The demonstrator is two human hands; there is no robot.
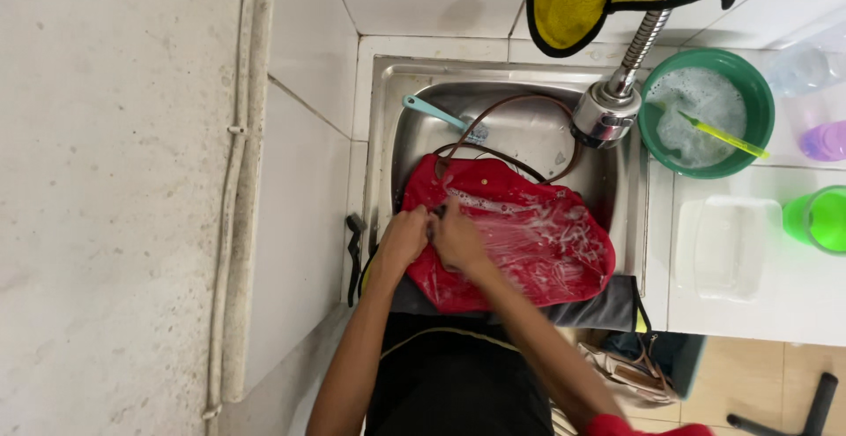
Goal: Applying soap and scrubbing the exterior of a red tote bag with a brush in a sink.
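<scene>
There is one view, from the camera on my head, looking almost straight down from above. My arms reach up into the frame from the bottom edge, close below the lens. The steel sink (384, 127) sits at centre, near enough to fill the middle. The tiled wall runs along the left, the white counter (749, 313) along the right.

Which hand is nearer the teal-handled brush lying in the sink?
Left. The left hand grips the red bag's near edge, below the teal-handled brush; the right hand sits beside it, slightly farther.
</scene>
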